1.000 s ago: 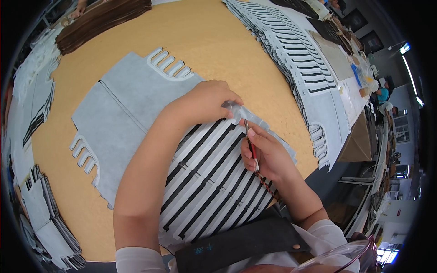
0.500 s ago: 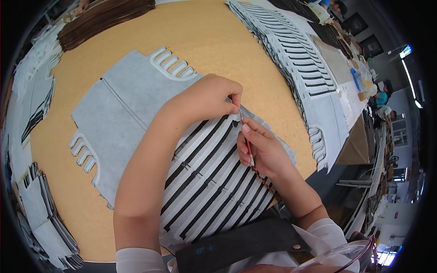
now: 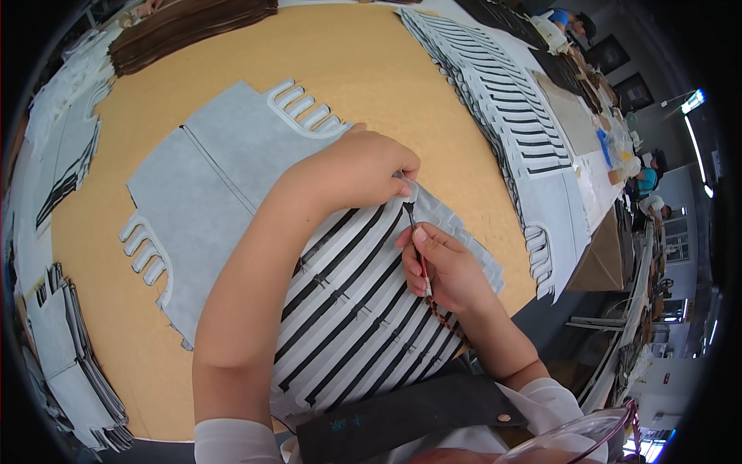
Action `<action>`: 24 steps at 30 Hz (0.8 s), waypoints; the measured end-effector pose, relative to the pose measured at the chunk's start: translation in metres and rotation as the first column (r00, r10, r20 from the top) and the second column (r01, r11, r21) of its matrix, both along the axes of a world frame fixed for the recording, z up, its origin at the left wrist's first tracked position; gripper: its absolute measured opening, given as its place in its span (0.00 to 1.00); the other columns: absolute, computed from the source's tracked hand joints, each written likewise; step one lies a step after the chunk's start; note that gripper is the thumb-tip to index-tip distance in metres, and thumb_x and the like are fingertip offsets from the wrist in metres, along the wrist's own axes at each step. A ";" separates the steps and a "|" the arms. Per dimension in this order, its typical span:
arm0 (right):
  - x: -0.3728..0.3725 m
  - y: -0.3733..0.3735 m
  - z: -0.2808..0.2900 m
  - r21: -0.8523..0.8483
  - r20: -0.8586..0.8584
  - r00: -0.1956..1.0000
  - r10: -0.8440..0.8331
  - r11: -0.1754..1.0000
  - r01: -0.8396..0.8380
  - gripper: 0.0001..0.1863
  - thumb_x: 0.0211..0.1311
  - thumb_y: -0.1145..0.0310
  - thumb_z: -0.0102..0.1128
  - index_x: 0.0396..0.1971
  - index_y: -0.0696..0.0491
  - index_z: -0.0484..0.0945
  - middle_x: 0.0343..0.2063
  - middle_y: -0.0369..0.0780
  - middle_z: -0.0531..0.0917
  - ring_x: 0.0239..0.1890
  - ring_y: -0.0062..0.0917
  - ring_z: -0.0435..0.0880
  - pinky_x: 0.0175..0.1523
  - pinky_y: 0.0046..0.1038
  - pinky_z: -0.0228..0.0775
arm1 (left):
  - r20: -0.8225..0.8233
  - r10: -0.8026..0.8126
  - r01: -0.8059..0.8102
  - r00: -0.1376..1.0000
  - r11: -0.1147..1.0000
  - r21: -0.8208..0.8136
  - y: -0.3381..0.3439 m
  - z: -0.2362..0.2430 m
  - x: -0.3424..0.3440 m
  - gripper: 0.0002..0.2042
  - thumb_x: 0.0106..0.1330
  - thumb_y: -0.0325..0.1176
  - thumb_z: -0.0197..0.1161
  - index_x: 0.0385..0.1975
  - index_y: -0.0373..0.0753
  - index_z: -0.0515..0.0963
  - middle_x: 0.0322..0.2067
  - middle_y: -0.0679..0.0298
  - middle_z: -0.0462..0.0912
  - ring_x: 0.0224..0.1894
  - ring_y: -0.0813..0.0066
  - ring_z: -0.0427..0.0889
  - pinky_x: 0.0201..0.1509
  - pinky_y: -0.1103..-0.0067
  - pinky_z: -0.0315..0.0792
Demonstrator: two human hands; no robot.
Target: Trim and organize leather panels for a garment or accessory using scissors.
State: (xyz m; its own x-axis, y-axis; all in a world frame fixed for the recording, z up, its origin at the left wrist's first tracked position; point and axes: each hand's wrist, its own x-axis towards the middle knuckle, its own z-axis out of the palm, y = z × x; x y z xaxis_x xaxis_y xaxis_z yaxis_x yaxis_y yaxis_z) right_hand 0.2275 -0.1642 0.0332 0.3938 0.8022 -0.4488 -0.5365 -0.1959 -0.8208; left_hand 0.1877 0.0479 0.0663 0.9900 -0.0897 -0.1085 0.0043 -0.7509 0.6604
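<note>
A grey panel with slotted, finger-like edges lies flat on the tan tabletop. Beside it, partly under my arm, is a piece with white and black stripes, its near end against my dark apron. My left hand reaches across and pinches this piece's far edge, at the end of one black stripe. From below, my right hand grips a slim red-handled tool with a thin metal shaft and a twisted cord trailing from its lower end. The shaft's tip is at the stripe end, just below my left fingertips.
A stack of striped grey pieces runs along the right side. Brown folded material lies at the far left, with more grey panels stacked near left. Beyond the table's right edge are people at other benches.
The tool's tip has moved down slightly from my left fingertips onto the black stripe's end. My left hand has shifted slightly right, still pinching the edge. The view has shifted a little.
</note>
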 end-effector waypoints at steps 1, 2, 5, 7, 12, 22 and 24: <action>-0.001 0.002 0.001 -0.003 -0.012 1.000 0.022 1.000 -0.022 0.16 0.75 0.58 0.40 0.39 0.57 0.70 0.18 0.34 0.67 0.15 0.17 0.62 0.22 0.20 0.59 | 0.066 0.027 -0.025 0.997 0.999 -0.036 0.000 -0.002 0.000 0.05 0.58 0.33 0.62 0.29 0.40 0.78 0.23 0.62 0.80 0.37 0.65 0.77 0.58 0.62 0.62; -0.002 0.003 0.002 -0.007 -0.026 0.999 0.044 0.999 -0.044 0.16 0.75 0.58 0.40 0.39 0.57 0.70 0.17 0.34 0.67 0.15 0.17 0.62 0.22 0.20 0.59 | 0.131 0.057 -0.048 0.990 0.996 -0.074 0.000 -0.004 -0.001 0.05 0.58 0.33 0.63 0.28 0.38 0.78 0.21 0.60 0.79 0.32 0.65 0.78 0.50 0.67 0.69; 0.000 0.004 0.002 0.035 -0.021 0.997 0.068 0.997 -0.067 0.16 0.75 0.58 0.39 0.38 0.57 0.69 0.17 0.33 0.66 0.15 0.17 0.62 0.22 0.20 0.58 | 0.163 0.053 -0.030 0.985 0.990 -0.140 0.001 -0.010 0.001 0.07 0.57 0.33 0.63 0.26 0.35 0.78 0.21 0.56 0.79 0.26 0.64 0.76 0.34 0.71 0.68; 0.001 0.006 0.003 0.040 -0.004 0.998 0.070 0.997 -0.070 0.16 0.75 0.58 0.40 0.38 0.56 0.69 0.17 0.33 0.66 0.15 0.17 0.62 0.23 0.19 0.58 | 0.180 0.055 -0.030 0.982 0.990 -0.139 0.001 -0.012 0.001 0.07 0.57 0.32 0.63 0.26 0.34 0.78 0.21 0.55 0.79 0.26 0.63 0.76 0.32 0.71 0.68; 0.000 0.008 0.002 0.035 0.006 0.998 0.058 0.998 -0.059 0.15 0.75 0.59 0.40 0.37 0.56 0.69 0.17 0.32 0.65 0.16 0.16 0.61 0.23 0.18 0.57 | 0.183 0.052 -0.029 0.982 0.991 -0.129 0.000 -0.012 0.003 0.07 0.56 0.31 0.62 0.26 0.33 0.78 0.22 0.55 0.79 0.27 0.63 0.77 0.32 0.72 0.69; -0.003 0.010 0.000 0.011 0.089 0.996 0.031 0.999 -0.032 0.15 0.75 0.59 0.40 0.36 0.55 0.69 0.16 0.32 0.65 0.15 0.15 0.60 0.22 0.18 0.56 | 0.179 0.062 -0.033 0.982 0.986 -0.162 -0.002 -0.010 0.001 0.06 0.56 0.30 0.61 0.26 0.34 0.79 0.21 0.56 0.79 0.26 0.64 0.76 0.32 0.73 0.68; -0.003 0.010 0.000 0.005 0.103 0.994 0.029 1.000 -0.030 0.14 0.76 0.60 0.38 0.36 0.55 0.68 0.16 0.32 0.64 0.14 0.14 0.59 0.21 0.17 0.55 | 0.170 0.062 -0.031 0.983 0.984 -0.175 -0.002 -0.010 0.002 0.06 0.56 0.30 0.61 0.26 0.33 0.78 0.20 0.56 0.78 0.25 0.64 0.76 0.31 0.73 0.68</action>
